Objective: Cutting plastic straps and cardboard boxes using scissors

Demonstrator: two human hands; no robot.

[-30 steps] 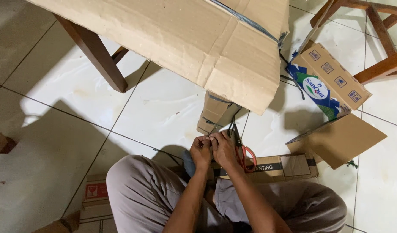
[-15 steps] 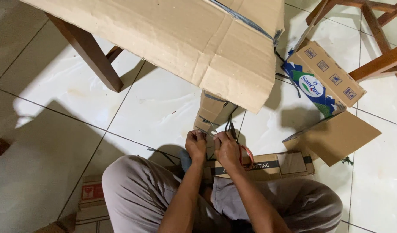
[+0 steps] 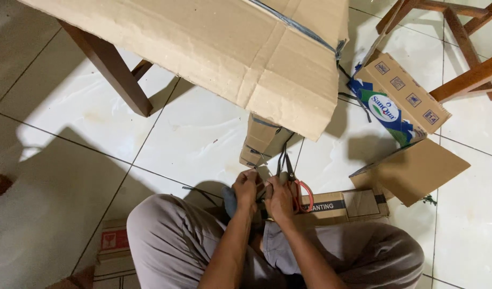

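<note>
I sit on the floor with both hands close together in front of my knees. My left hand (image 3: 246, 188) and my right hand (image 3: 279, 198) are closed on a dark strap or cord (image 3: 281, 155) that runs up to a small strapped cardboard bundle (image 3: 261, 139). Red-handled scissors (image 3: 299, 192) lie right beside my right hand, blades pointing away from me. What exactly sits between my fingers is hidden.
A large cardboard sheet (image 3: 214, 48) lies across a wooden frame (image 3: 109, 69) ahead. An open blue-and-green printed carton (image 3: 401, 107) lies at the right, a flat carton (image 3: 342, 206) under my knees. Wooden chair legs (image 3: 460, 75) stand at the top right on white tiles.
The view has shifted slightly. My hands have stayed together at the strap, working near the scissors, and moved a little to the left and forward.
</note>
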